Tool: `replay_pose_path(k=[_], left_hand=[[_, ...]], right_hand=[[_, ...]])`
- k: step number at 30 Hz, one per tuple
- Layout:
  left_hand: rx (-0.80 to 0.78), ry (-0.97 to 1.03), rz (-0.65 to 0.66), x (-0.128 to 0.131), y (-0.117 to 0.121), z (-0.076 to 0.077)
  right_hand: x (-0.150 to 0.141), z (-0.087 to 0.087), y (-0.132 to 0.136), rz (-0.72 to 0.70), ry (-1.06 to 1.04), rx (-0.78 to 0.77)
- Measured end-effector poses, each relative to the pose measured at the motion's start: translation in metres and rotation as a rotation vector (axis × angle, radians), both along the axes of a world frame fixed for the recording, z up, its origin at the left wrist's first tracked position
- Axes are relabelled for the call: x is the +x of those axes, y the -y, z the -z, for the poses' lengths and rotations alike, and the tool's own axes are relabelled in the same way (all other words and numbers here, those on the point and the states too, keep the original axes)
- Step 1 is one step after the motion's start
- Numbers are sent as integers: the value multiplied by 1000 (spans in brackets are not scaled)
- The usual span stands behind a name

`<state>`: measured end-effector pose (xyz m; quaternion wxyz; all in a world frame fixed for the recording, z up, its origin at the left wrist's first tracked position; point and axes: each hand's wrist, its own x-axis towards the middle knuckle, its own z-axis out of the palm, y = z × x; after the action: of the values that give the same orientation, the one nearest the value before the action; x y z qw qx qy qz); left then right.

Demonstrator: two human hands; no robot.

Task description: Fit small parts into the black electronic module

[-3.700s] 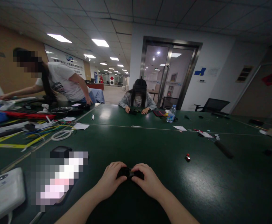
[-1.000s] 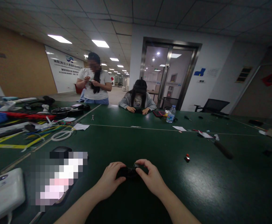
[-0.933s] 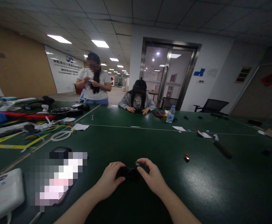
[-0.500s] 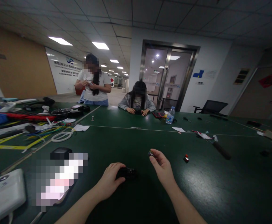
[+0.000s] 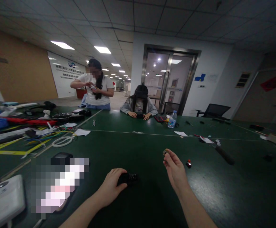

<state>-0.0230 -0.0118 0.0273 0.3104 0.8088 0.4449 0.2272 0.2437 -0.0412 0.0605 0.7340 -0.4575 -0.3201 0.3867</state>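
My left hand (image 5: 111, 183) is wrapped round one end of a black, roughly cylindrical object (image 5: 132, 178) lying on the dark green table; its kind is too dark to make out. Between thumb and fingers of my right hand (image 5: 174, 166) is a small metallic piece (image 5: 165, 152), held above the table and mostly covered by the fingertips. Just right of that hand a small red and silver piece (image 5: 188, 163) sits on the table.
A black-handled tool (image 5: 224, 155) lies to the right. Left are a phone-like pixelated slab (image 5: 64, 183), a white device (image 5: 5, 199) and a coiled white cable (image 5: 62, 141). A water bottle (image 5: 172, 119) stands ahead; two people are across the table.
My right hand has moved right, towards the red and silver piece, with the small piece still pinched. My left hand stays on the black object.
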Motion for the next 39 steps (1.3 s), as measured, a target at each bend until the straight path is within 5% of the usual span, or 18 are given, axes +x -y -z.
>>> replay_pose_path(k=[39], left_hand=[[-1,-11,15,4,8,-15]], right_hand=[[-2,-4,4,-39,-215,-26]])
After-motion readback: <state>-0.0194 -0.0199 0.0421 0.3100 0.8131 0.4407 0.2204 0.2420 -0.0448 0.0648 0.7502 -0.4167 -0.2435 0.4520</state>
